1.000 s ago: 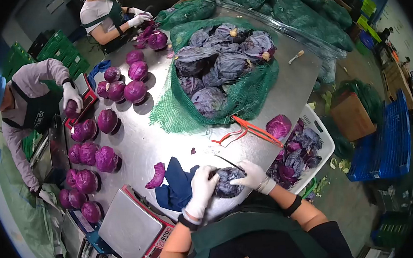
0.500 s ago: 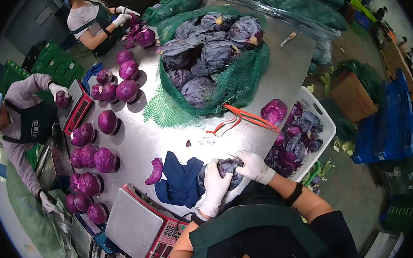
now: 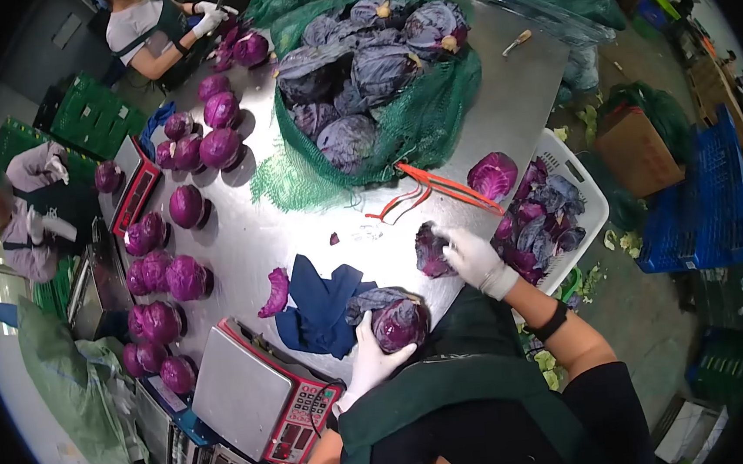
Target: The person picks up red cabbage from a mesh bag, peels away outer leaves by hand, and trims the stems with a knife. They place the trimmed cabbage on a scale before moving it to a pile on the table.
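Near the table edge in front of me, a red cabbage [image 3: 399, 324] shows a shiny purple side, with dull outer leaves still around its back. My left hand [image 3: 372, 356], in a white glove, is closed around its lower left side. A dark outer cabbage leaf [image 3: 431, 252] hangs from the fingers of my right hand [image 3: 477, 263], off to the right of the head. Left of the cabbage, a dark blue cloth [image 3: 323, 305] lies crumpled, with a curved purple leaf piece [image 3: 275, 293] beside it.
A green mesh sack [image 3: 446, 126] of untrimmed cabbages stands at the back. Peeled cabbages [image 3: 187, 277] line the left. A scale [image 3: 243, 395] is at front left. A white crate [image 3: 595, 206] of leaves adjoins the right edge. A knife [image 3: 516, 42] lies far right. Two co-workers stand left.
My right hand has pulled away to the right with a leaf from the cabbage, baring its purple side. The left co-worker's cabbage now sits on the far scale, out of their hand.
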Demonstrator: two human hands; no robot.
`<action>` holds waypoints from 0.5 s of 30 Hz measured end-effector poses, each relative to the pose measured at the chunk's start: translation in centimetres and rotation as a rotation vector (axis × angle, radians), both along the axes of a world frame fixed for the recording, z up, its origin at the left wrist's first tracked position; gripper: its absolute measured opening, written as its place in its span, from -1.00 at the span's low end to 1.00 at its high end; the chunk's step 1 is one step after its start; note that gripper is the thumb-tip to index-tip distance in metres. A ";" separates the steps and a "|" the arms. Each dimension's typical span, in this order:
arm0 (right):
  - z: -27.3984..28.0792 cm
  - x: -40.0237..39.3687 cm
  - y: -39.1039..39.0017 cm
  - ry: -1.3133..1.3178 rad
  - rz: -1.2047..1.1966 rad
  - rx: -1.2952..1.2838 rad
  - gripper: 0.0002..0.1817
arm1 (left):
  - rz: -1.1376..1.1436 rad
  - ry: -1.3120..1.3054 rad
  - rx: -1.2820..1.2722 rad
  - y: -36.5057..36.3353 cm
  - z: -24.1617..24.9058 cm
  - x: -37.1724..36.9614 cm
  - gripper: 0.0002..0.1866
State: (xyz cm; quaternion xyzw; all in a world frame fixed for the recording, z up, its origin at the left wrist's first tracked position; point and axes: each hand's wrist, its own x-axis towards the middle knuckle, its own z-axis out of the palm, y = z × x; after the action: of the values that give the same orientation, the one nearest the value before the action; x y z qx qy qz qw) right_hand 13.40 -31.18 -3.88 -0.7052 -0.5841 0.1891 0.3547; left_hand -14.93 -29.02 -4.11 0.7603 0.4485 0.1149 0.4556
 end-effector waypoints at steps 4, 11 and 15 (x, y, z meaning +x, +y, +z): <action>0.3 -4.6 -5.5 -0.125 0.291 -0.277 -0.72 | 0.021 0.032 -0.009 0.6 -0.1 1.8 0.14; -4.6 -7.0 -4.8 -0.187 0.150 -0.342 -0.88 | -0.058 0.036 0.097 0.5 -0.9 2.4 0.14; -4.5 -6.8 -5.9 -0.099 0.291 -0.339 -0.90 | -0.080 -0.005 0.052 0.5 -1.0 1.8 0.15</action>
State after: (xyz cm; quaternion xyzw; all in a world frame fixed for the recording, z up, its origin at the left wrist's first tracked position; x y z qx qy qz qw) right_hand 6.61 -37.10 -8.35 -0.6713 -0.6564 0.2988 0.1712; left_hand -13.18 -28.49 -5.09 0.7889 0.4135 0.1104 0.4410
